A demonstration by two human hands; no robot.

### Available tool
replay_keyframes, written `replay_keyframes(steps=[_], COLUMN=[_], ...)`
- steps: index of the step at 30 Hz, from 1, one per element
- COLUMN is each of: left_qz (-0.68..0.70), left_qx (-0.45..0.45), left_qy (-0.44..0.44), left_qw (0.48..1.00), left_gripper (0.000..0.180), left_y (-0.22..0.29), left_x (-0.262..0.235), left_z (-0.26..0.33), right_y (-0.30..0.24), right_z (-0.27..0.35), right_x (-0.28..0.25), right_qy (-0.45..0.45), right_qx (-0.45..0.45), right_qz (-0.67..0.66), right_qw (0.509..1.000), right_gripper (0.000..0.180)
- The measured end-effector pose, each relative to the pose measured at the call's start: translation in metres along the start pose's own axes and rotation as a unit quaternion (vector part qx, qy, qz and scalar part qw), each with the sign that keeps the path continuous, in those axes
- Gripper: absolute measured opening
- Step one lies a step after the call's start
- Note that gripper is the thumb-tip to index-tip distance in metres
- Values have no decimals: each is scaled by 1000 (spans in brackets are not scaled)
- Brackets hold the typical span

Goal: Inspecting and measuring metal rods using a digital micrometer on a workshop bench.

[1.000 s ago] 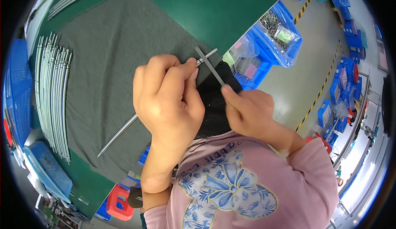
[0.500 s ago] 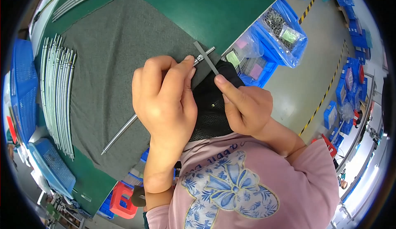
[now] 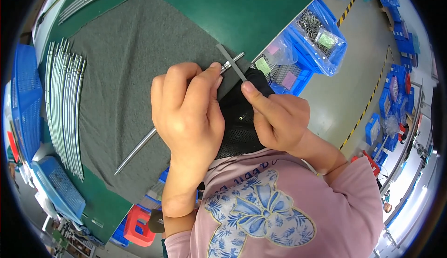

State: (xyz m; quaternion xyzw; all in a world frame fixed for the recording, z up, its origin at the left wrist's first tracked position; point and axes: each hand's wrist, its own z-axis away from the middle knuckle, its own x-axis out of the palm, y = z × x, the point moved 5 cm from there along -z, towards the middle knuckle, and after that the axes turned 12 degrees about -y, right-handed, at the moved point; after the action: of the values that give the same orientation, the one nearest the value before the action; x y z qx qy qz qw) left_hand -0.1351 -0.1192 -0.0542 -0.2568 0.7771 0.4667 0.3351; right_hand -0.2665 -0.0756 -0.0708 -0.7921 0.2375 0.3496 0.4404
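My left hand (image 3: 188, 107) is closed round a slim metal rod (image 3: 136, 151), thumb and forefinger pinching near its upper right end. The rod slants from lower left to upper right over a grey cloth (image 3: 125, 58), and its middle is hidden by the hand. In my right hand (image 3: 279, 116) is a narrow flat grey file (image 3: 231, 61), the forefinger stretched along it. The file crosses the rod just beyond my left fingertips, close to a collar on the rod, and seems to touch it.
Several similar rods (image 3: 65, 113) lie in a row at the left of the green table (image 3: 233, 6), with more at the far left. Blue baskets (image 3: 58, 188) stand at the left edge. Blue bins (image 3: 342, 53) of metal parts sit at the right edge. A red stool (image 3: 138, 225) is below.
The file has slid slightly up and left across the rod. Both hands have shifted very slightly right, still holding the same things.
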Motion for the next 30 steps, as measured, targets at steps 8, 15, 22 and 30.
replay_keyframes(steps=[8,15,22,30], left_qz=[2,8,9,5], left_qx=[-5,11,4,-1], left_qy=[-1,9,0,1], left_qw=[1000,1000,1000,1000], left_gripper=[18,17,17,16], left_y=[-1,1,0,-1], left_x=[0,1,1,0], left_z=[0,-1,-1,1], right_y=[-3,-3,-4,9], right_z=[0,-24,-17,19], right_x=[-1,2,-1,-10], right_qy=[-19,-29,-64,-34], right_qx=[7,17,17,50], right_qz=[0,-16,34,5], right_qw=[1000,999,997,998], right_gripper=[47,48,48,43])
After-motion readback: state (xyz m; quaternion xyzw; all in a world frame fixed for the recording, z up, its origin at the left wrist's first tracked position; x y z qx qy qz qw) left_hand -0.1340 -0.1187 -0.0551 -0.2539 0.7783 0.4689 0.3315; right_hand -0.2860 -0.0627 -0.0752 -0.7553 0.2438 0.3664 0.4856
